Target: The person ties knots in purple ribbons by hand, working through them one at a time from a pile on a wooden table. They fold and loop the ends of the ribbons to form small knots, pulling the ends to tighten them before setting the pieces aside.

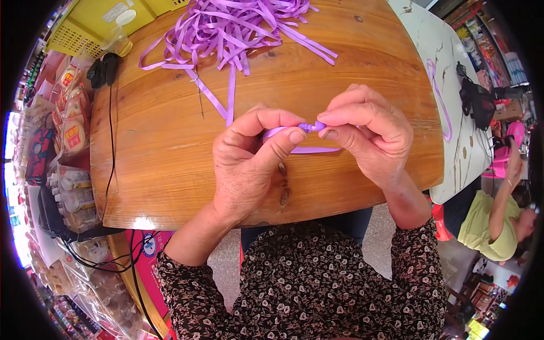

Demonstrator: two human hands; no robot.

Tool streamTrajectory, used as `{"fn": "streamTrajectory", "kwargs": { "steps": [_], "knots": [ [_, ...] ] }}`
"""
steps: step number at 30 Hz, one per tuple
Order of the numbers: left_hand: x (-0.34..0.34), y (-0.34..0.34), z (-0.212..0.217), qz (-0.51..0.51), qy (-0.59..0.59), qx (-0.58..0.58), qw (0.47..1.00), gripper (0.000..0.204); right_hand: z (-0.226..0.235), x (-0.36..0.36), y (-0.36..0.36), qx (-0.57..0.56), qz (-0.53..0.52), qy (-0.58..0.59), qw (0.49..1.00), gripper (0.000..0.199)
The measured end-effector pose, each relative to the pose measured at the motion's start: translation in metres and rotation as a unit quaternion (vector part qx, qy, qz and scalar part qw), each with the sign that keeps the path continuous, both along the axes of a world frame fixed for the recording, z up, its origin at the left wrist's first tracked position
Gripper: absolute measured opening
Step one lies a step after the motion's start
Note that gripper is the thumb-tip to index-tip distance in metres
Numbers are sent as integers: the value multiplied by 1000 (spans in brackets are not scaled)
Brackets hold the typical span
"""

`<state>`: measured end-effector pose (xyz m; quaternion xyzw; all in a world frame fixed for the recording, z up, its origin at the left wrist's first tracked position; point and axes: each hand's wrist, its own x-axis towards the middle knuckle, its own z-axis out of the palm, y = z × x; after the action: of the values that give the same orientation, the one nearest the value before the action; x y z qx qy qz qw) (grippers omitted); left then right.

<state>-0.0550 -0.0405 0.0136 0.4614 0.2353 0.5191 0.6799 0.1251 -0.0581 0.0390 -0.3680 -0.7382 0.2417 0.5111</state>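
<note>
Folding a strip of purple ribbon looks to be at an early stage, judging by how things lie: only one small loop or fold shows between the fingertips, and no finished piece can be seen anywhere on the counter.

At the far left edge of the counter sit a black pouch-like thing and a clear lidded cup, with a thin black cable running down the wood. A little further in, a loose heap of ribbon strips spreads over the far side, a few single lengths trailing toward the person.

The left hand is closed in a pinch, thumb and forefinger pressing the ribbon where it curves into a loop. The ribbon itself is narrow, glossy and pale violet; it is held just above the near half of the counter, its free tail lying flat on the wood under the fingers. The right hand is likewise closed, thumb and forefinger nipping a short folded bit of the same strip, so the two pinches almost touch.

Further right stands a pale marbled table with one more purple strand lying on it.
</note>
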Motion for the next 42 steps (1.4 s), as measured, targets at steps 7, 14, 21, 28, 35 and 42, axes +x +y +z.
{"fn": "streamTrajectory", "kwargs": {
  "steps": [7, 14, 21, 28, 35, 42],
  "knots": [
    [0, 0, -2, 6, 22, 14, 1000, 11, 3, -3, 0, 35, -40, -24, 998, 15],
    [1, -1, 0, 15, 25, 24, 999, 10, 2, -3, 0, 67, -31, -55, 996, 19],
    [-1, -1, -3, 42, 87, 87, 991, 10, 3, -3, -1, 76, -33, -73, 994, 15],
    [-3, -6, 3, 94, 179, 171, 964, 10, 3, -3, -2, 83, -32, -71, 993, 14],
    [-3, -6, 1, 91, 157, 145, 973, 7, 2, -2, 0, 149, -24, -108, 983, 12],
    [-2, -8, -1, 30, 53, 27, 998, 7, 1, -3, 1, 161, -24, -126, 979, 11]
  ]
}}
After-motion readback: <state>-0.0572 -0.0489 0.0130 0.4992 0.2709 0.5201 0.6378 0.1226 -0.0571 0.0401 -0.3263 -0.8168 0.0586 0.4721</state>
